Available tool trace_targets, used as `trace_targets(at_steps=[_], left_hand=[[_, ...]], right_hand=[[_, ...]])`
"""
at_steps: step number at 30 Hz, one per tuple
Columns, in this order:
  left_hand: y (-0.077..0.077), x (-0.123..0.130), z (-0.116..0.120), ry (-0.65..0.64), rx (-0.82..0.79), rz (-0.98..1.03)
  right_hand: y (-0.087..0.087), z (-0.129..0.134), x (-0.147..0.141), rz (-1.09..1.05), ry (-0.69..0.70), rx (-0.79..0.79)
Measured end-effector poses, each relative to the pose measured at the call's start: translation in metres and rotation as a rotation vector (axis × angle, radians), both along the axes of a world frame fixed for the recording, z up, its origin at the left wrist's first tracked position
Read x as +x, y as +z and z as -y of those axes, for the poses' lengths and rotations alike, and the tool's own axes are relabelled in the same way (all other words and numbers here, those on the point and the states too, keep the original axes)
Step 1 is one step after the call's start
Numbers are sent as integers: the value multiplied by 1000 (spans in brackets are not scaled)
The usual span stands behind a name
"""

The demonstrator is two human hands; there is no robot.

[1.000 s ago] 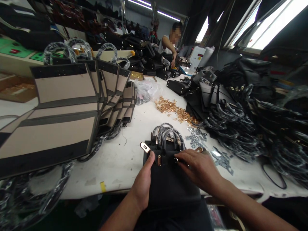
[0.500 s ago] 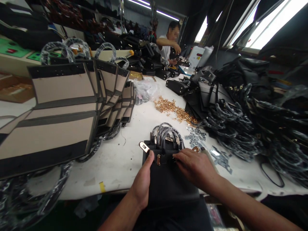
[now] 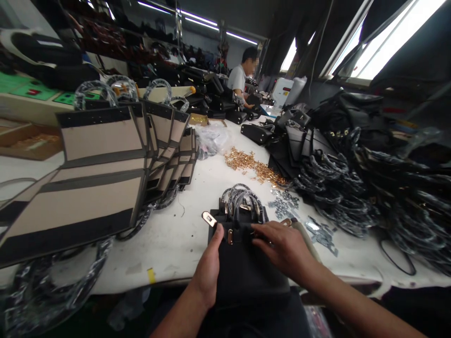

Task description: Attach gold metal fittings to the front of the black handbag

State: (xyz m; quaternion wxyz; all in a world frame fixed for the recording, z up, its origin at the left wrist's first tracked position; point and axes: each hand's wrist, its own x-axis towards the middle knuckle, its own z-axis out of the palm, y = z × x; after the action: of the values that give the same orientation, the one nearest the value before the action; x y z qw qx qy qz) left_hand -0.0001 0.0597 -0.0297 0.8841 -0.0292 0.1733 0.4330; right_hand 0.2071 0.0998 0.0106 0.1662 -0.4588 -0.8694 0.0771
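A black handbag with plastic-wrapped handles leans at the table's front edge. My left hand grips its left side, thumb on the front panel below a strap end with a gold metal plate. A small upright gold fitting sits on the front panel between my hands. On the right of that panel, the fingers of my right hand are pinched together; whatever they hold is too small to make out. Another gold-tipped strap end shows just behind the right hand.
Flat bag panels are stacked on the left. Loose gold fittings and grey metal plates lie beyond the bag. Black bag parts with wrapped handles are heaped on the right. Another person sits at the far end.
The view has tilted up slightly. My right fingers have shifted a little at the bag's front, while my left hand keeps its grip. The person at the back has lowered an arm.
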Motion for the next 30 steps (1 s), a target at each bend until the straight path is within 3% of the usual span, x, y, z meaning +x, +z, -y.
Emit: trace_targets(at_steps=[8, 16, 20, 26, 30], left_hand=[[-7, -1, 1, 27, -20, -64], [-6, 2, 0, 60, -5, -117], [-5, 2, 0, 93, -19, -154], [-6, 0, 2, 119, -4, -206], [-5, 0, 2, 157, 21, -266]], right_hand=[[3, -5, -12, 24, 3, -37], [-1, -5, -3, -34, 47, -114], [-1, -7, -3, -29, 25, -98], [0, -9, -8, 30, 102, -26], [1, -5, -11, 57, 58, -7]])
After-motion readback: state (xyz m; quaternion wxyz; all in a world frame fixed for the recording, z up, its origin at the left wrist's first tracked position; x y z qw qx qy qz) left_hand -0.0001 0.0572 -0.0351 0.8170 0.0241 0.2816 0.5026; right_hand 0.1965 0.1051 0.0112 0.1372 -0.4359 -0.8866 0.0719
